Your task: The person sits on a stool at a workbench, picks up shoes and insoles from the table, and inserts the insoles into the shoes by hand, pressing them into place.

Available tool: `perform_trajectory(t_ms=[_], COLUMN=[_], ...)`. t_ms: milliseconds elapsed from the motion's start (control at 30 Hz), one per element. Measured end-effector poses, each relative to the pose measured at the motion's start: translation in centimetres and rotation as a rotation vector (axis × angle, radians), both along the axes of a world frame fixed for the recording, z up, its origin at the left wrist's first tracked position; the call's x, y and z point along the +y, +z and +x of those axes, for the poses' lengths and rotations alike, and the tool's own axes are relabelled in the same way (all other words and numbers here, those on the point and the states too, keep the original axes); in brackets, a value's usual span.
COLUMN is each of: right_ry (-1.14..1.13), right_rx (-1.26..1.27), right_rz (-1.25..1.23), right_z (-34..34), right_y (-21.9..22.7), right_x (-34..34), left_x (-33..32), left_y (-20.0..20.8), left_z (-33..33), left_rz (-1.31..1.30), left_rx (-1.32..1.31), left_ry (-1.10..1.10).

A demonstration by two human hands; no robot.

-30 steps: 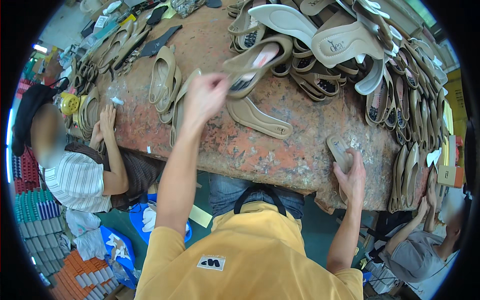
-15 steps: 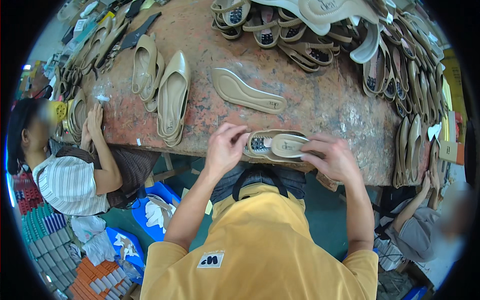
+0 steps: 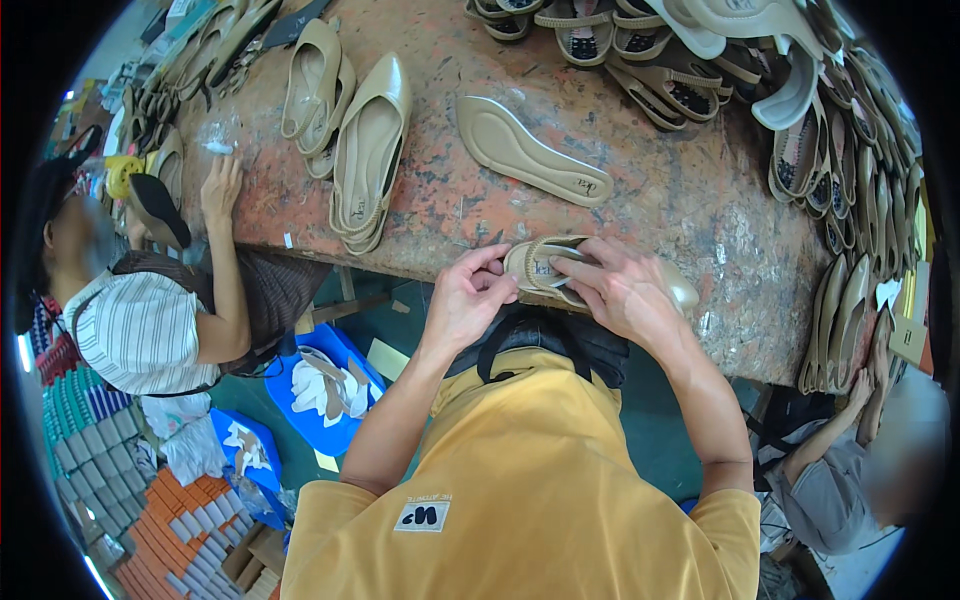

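A beige slingback shoe [image 3: 682,287] lies sideways at the near edge of the worktable, its toe to the right. My left hand [image 3: 470,292] has thumb and fingers closed at its heel end. Over the shoe's middle is my right hand [image 3: 628,288], gripping the upper, with fingertips reaching inside onto the insole. That beige insole [image 3: 543,268] sits within the shoe, its front part hidden by my right hand. Just beyond my hands lies a loose padded insole [image 3: 535,152] with a pale edge. Left of it stands a finished-looking pair of beige shoes [image 3: 370,135].
Piled shoes [image 3: 790,165] and loose insoles [image 3: 715,25] cover the far right of the worktable [image 3: 440,215]. Co-workers sit at left, one hand [image 3: 220,190] on the table, and at right. Blue bins [image 3: 320,430] with white scraps stand on the floor at left.
The insole has gone down into the shoe, covering the dark patterned inside. My right hand has moved from the insole's front end onto the shoe's middle. The left co-worker now holds a dark-soled shoe.
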State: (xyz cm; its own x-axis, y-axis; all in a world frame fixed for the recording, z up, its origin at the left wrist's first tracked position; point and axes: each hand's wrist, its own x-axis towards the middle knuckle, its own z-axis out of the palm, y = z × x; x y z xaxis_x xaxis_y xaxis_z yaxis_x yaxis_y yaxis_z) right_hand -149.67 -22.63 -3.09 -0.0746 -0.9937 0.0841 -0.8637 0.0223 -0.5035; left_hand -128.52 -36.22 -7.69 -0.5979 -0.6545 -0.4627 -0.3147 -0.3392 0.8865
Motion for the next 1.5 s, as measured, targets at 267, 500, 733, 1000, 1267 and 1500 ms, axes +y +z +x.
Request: perform_trajectory(t_ms=[267,500,733,1000,1267,1500], right_ry=[-0.008,-0.030,-0.327,-0.510,-0.597,-0.212], right_rx=[0.130,0.290,0.395,0.159,0.272,0.056], right_rz=[0.145,0.104,0.361,0.170,-0.110,0.025], right_z=[0.7,-1.0,-0.7,0.0,7.7,2.8], right_y=[0.4,2.9,3.0,3.4,-0.6,0.6], right_x=[-0.5,1.2,2.9,3.8,3.8,5.6], left_x=[-0.7,-2.5,-3.2,-1.4,-1.3,-3.8], left_y=[0.1,1.2,2.4,2.7,3.2,3.8], left_z=[-1.4,-2.9,-3.0,-5.2,-7.1,-5.6], left_rz=[-0.345,-0.444,-0.823,-1.294,-1.109,-1.157], left_rx=[-0.173,-0.202,-0.134,0.081,-0.042,0.435], left_ry=[-0.172,-0.294,-0.421,-1.146,-1.289,-1.077])
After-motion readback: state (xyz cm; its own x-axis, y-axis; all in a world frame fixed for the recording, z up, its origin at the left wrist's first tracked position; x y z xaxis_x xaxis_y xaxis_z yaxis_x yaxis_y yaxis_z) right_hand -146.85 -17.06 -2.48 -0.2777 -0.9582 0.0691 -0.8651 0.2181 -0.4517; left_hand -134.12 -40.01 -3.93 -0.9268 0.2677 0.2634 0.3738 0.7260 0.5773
